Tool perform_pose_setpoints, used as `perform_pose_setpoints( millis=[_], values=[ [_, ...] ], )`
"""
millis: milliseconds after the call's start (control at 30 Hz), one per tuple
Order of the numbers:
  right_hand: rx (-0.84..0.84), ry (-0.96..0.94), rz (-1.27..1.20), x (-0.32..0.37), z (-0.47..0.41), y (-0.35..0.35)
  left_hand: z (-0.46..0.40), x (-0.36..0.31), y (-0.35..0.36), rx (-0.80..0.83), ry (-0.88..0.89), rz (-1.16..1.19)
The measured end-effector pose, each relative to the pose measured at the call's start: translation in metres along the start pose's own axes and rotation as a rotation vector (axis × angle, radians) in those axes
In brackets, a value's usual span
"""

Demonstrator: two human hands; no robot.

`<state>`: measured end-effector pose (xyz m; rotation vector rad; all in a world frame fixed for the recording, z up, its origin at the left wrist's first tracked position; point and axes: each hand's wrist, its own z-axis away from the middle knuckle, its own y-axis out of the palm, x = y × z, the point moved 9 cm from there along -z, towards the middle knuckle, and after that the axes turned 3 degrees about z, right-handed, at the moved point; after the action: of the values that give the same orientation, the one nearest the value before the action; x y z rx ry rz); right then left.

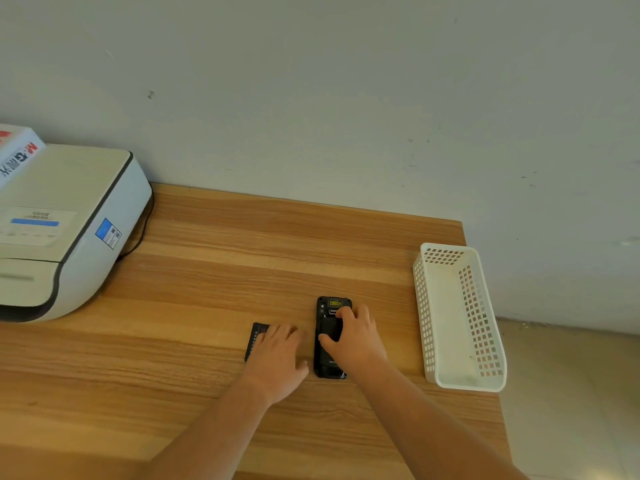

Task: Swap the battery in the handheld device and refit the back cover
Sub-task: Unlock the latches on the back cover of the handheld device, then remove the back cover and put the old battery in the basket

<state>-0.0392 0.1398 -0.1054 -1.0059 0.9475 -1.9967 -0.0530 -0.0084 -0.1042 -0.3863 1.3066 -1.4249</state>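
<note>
I see the handheld device [330,337] lying back-up on the wooden table [214,258], left of the white basket [459,317]; my right hand [356,336] rests on it, thumb and fingers curled round a black part at its middle, battery or cover I cannot tell; left of the device, just beside it, my left hand [278,356] lies flat, fingers extended, over a flat black piece [255,337], gripping nothing that I can see; a printer [65,230] sits far left of the device.

Head view, downward (near table [207,271])
</note>
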Motion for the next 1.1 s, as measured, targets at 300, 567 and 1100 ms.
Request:
perform_pose_setpoints(
  millis=[300, 567, 1100],
  values=[
    [-0.060, 0.135, 0.109, 0.015, 0.014, 0.012, 0.001, 0.026, -0.026, -0.058, -0.067, -0.014],
    [-0.162, 0.111, 0.072, 0.017, 0.016, -0.004, -0.002, 0.023, -0.028, -0.018, -0.062, -0.018],
    [-0.037, 0.247, 0.047, -0.071, 0.027, -0.026, -0.015, -0.011, -0.027, 0.090, -0.057, -0.155]
  ],
)
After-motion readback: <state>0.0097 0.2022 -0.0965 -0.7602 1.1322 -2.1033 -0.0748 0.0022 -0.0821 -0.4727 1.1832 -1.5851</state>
